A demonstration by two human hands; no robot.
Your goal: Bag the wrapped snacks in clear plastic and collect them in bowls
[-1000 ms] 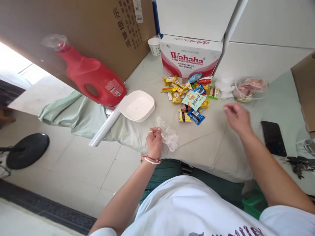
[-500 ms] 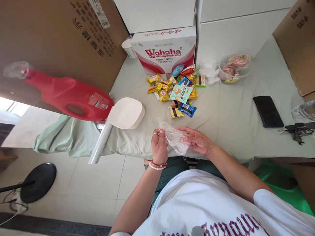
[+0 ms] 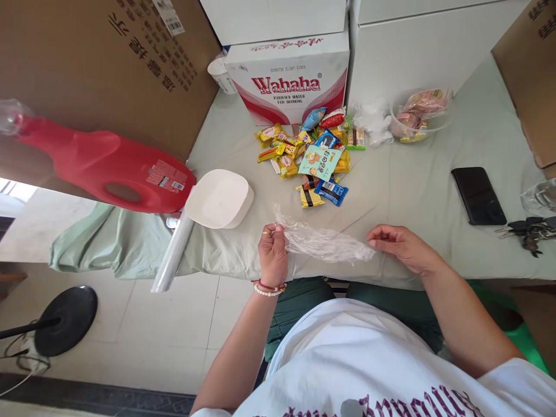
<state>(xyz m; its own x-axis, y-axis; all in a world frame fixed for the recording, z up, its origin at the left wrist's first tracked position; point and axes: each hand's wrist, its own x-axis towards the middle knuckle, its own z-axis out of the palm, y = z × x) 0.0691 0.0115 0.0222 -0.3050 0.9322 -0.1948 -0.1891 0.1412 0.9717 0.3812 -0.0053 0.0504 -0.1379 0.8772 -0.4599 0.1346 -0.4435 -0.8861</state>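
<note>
A piece of thin clear plastic film [image 3: 325, 242] is stretched sideways between my hands, just above the table's front edge. My left hand [image 3: 273, 249] is closed, pinching the film's left end between thumb and fingers. At the other end, my right hand [image 3: 397, 246] pinches the film's tip with thumb and fingertips. Beyond the film lies a pile of small wrapped snacks [image 3: 289, 165], with a pale green packet [image 3: 320, 162] on top. A white square bowl [image 3: 219, 200] stands to the left of my left hand.
A roll of clear film [image 3: 174, 255] juts over the front edge beside a red jug [image 3: 117, 168]. Behind the snacks stand a Wahaha carton [image 3: 289, 84], crumpled clear plastic [image 3: 373, 121] and a clear bowl of packets [image 3: 421, 119]. A black phone [image 3: 478, 196] and keys [image 3: 530, 234] lie right.
My right hand has moved right, drawing the bunched film out into a long strip. My left hand keeps its pinch, shifted slightly left in the view.
</note>
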